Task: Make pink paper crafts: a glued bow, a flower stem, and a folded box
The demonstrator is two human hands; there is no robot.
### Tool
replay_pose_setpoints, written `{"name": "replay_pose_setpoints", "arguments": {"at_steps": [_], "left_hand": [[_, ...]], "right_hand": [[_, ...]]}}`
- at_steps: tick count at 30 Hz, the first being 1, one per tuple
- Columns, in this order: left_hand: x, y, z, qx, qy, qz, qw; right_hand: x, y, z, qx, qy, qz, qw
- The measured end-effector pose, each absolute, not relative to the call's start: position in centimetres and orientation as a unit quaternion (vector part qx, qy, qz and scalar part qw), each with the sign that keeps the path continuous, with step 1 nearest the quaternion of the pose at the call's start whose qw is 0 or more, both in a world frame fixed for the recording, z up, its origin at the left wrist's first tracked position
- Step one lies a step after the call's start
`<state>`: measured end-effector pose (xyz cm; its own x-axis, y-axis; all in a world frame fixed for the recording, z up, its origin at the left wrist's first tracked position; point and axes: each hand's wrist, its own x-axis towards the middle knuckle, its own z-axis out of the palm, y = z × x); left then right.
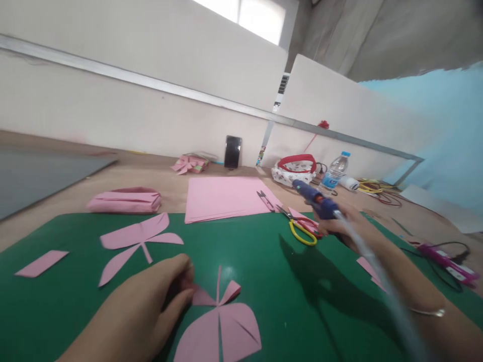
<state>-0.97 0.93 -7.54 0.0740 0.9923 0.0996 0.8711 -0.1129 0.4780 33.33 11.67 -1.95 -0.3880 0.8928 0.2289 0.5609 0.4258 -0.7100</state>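
My right hand [341, 221] is wrapped round a blue hot glue gun [319, 198], raised above the mat with its nozzle toward the back. A long translucent glue stick [372, 261] sticks out of its rear, blurred near the camera. With finger and thumb together, my left hand [162, 296] pinches one narrow petal of a pink cut-paper flower shape [239, 329] on the green mat [279, 311]. Another of its petals is curled over. Behind my left hand lies a second pink paper cutout [141, 236], and at far left a pink paper strip [41, 264].
Pink sheets [222, 198], thread snips [265, 201] and yellow-and-red-handled scissors [302, 234] lie beyond the mat's middle. Along the back stand a phone [233, 152], a patterned pouch [285, 173] and a water bottle [335, 171]. A pink power strip [449, 264] with cables lies at right.
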Motion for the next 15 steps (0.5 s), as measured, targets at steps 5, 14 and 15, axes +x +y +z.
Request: {"name": "replay_pose_setpoints", "arguments": {"at_steps": [5,14,15], "left_hand": [[-0.8,0.7,-6.4,0.638,0.681,0.261,0.247],[-0.5,0.5,-6.4,0.622,0.667,0.298,0.281],[-0.4,0.4,-6.5,0.632,0.660,0.295,0.280]], "right_hand": [[31.0,8.4,-1.6,-0.327,-0.710,0.548,0.298],[27.2,6.5,-1.8,-0.341,-0.768,0.533,0.100],[27.2,6.5,-2.0,-0.354,-0.757,0.543,0.087]]}}
